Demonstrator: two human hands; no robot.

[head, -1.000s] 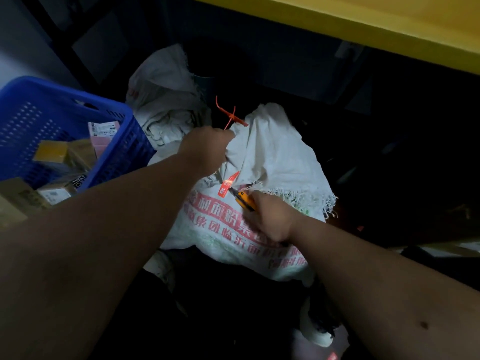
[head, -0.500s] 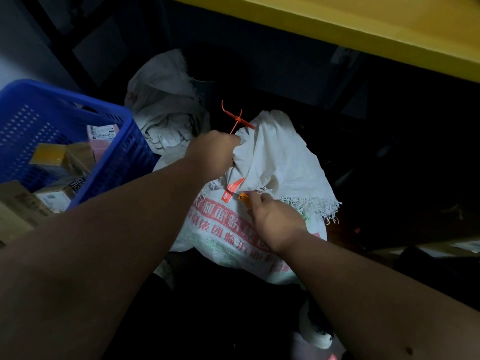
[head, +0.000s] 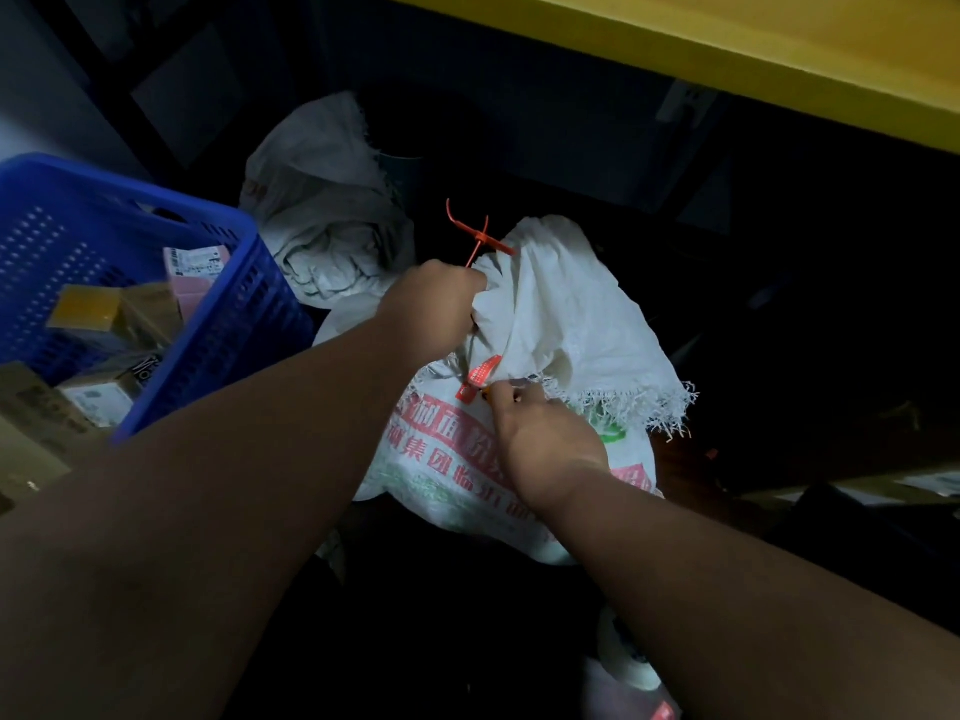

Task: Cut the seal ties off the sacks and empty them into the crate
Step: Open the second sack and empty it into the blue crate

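Note:
A white woven sack with red print stands on the dark floor at centre. My left hand grips its bunched neck, and the thin tail of a red seal tie sticks up above my fist. The tie's flat red tag hangs below the neck. My right hand grips a small orange cutter, almost hidden in my fingers, with its tip right at the tag. A blue plastic crate sits at the left with several small boxes inside.
A second crumpled white sack lies behind, between the crate and the held sack. A yellow shelf edge runs across the top right. Cardboard boxes sit at the far left. The floor around is dark.
My right hand slid up to the red tag, and the orange cutter is now mostly hidden in my fingers. My left hand keeps its grip on the sack's neck.

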